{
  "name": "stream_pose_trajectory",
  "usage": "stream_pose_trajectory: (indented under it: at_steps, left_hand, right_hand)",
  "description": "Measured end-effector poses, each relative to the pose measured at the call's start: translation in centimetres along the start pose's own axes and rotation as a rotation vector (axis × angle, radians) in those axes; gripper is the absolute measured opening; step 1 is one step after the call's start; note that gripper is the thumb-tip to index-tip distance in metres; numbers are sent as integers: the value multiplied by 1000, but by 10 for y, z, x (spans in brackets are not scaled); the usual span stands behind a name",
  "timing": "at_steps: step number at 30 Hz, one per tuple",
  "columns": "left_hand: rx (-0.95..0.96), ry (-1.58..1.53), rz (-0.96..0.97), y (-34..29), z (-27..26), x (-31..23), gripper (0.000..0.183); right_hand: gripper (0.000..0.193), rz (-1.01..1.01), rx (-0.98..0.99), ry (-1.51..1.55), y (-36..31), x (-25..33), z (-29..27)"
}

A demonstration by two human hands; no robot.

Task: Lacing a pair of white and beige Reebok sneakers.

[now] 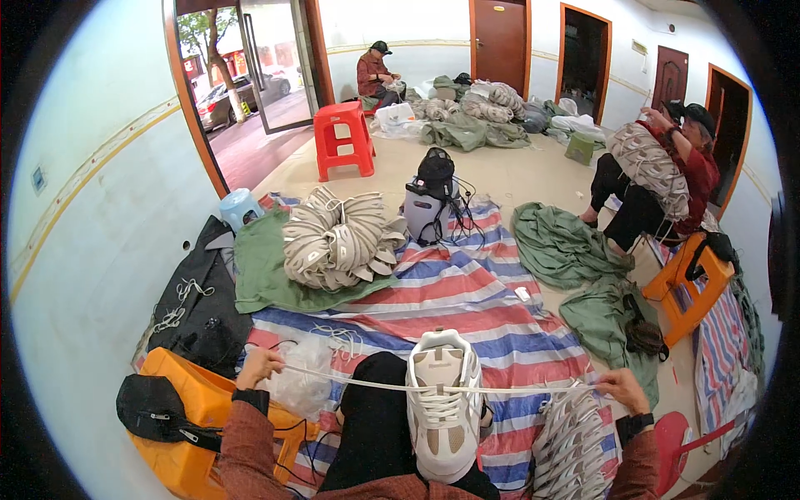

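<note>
A white and beige sneaker (443,450) rests on my lap, its toe toward me, its lower eyelets laced. A flat white shoelace (358,381) runs out of both sides of the sneaker and is stretched nearly straight across. My left hand (260,367) pinches one end, out past my left knee. At the other end, my right hand (623,389) grips the lace with closed fingers. Beside my right leg lies a row of nested shoe uppers (572,446). Loose shoelaces (337,340) and a clear plastic bag (298,379) lie near my left hand.
A bundle of beige shoe uppers (343,242) sits ahead on green cloth (271,262) over a striped tarp (467,292). Orange stools (158,367) stand either side, a red stool (343,142) farther off. Two people work nearby, one at right holding an uppers bundle (650,167).
</note>
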State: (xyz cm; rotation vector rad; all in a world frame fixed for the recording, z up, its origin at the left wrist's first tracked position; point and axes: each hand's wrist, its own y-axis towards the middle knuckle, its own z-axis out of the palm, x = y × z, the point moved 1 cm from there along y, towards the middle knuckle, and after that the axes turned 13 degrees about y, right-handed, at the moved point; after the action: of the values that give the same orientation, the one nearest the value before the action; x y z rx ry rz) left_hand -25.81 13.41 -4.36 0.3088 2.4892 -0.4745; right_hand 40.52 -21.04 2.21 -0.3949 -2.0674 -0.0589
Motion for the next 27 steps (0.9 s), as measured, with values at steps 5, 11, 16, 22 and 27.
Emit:
stream_pose_trajectory:
  at_steps: [5, 11, 16, 22, 27]
  left_hand:
    - [-273, 240, -267, 6, -31, 26, 11]
    - [-594, 613, -444, -3, -35, 45, 12]
    - [-873, 793, -536, -22, -33, 51, 21]
    - [-1124, 492, -494, -31, -39, -7, 19]
    - [-1194, -171, -73, -1, -46, -9, 26]
  right_hand:
    - [13, 31, -220, -131, -33, -52, -39]
    - [8, 38, -467, -373, -55, -108, -52]
    - [10, 13, -721, -667, -63, -91, -26]
    - [19, 69, -975, 418, -70, -162, 31]
    - [26, -47, -864, 742, -18, -109, 95]
